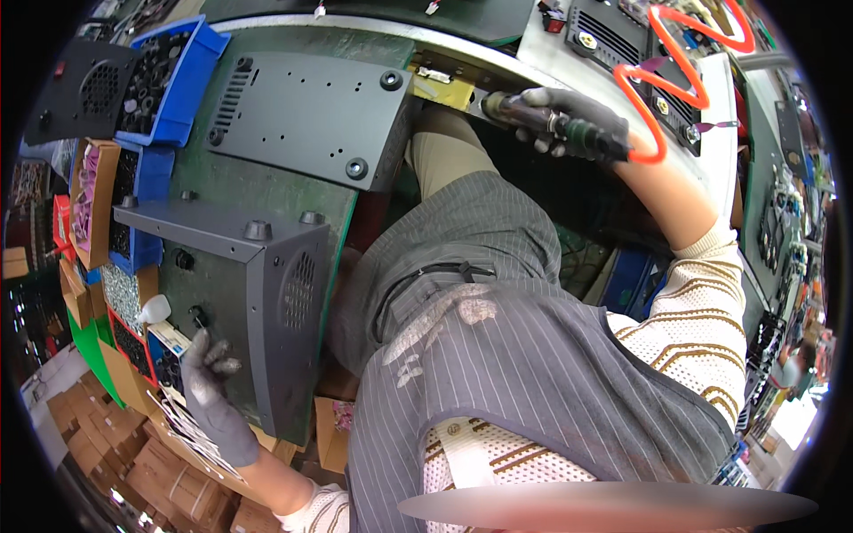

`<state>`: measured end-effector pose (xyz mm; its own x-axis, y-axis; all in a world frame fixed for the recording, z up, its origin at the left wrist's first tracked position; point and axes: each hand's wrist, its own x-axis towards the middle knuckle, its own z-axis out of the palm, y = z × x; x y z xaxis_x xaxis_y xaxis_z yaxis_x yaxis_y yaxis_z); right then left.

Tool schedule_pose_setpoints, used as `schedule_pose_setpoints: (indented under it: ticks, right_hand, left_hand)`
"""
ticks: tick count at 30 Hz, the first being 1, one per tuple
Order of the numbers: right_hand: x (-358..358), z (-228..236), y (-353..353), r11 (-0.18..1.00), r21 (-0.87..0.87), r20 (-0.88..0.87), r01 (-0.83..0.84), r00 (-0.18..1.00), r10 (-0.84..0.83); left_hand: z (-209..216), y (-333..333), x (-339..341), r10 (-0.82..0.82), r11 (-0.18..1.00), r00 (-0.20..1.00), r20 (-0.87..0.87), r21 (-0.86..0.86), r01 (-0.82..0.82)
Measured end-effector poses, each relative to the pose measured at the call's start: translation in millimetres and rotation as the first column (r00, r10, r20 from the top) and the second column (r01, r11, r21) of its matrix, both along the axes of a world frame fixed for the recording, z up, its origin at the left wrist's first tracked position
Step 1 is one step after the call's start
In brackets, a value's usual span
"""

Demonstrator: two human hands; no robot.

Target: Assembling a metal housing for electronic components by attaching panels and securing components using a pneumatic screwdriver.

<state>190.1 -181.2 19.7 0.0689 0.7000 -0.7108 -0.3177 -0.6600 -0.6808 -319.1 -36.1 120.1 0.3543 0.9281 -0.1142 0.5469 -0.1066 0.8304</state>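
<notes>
My right hand (569,124), in a grey glove, is closed around a power screwdriver (524,115) with a dark, partly see-through body. Its red coiled hose (656,133) runs up and to the right. At the lower left my left hand (213,391), also gloved, has its fingers apart. Its fingertips are close to a small black rubber foot (197,316); I cannot tell whether they touch it. Beside that hand a dark grey metal case (289,338) stands with feet on its upper face. Farther back lies another grey case (306,115), its rubber feet facing up.
Blue bins (200,80) of black parts line the left side, with a cardboard box (89,200) of pinkish packets. A small white bottle (155,309) stands near white cable ties (191,435). A yellow tray (442,91) lies beyond my leg. Dark slotted panels (609,40) lie at the far right.
</notes>
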Motion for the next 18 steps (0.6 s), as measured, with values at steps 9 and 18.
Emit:
schedule_pose_setpoints:
  ticks: [9,18]
  right_hand:
    - [-78.4,-69.7,-30.2,0.772,-0.133,-0.467,0.621,0.648,-0.602]
    - [-157.5,-191.0,64.4,0.905,-0.072,-0.716,0.420,0.609,-0.340]
  left_hand:
    - [-79.7,-100.8,-50.1,0.135,0.991,0.964,0.229,-0.015,-0.136]
    - [-56.6,-90.3,-6.2,0.426,0.875,0.878,0.219,0.147,-0.461]
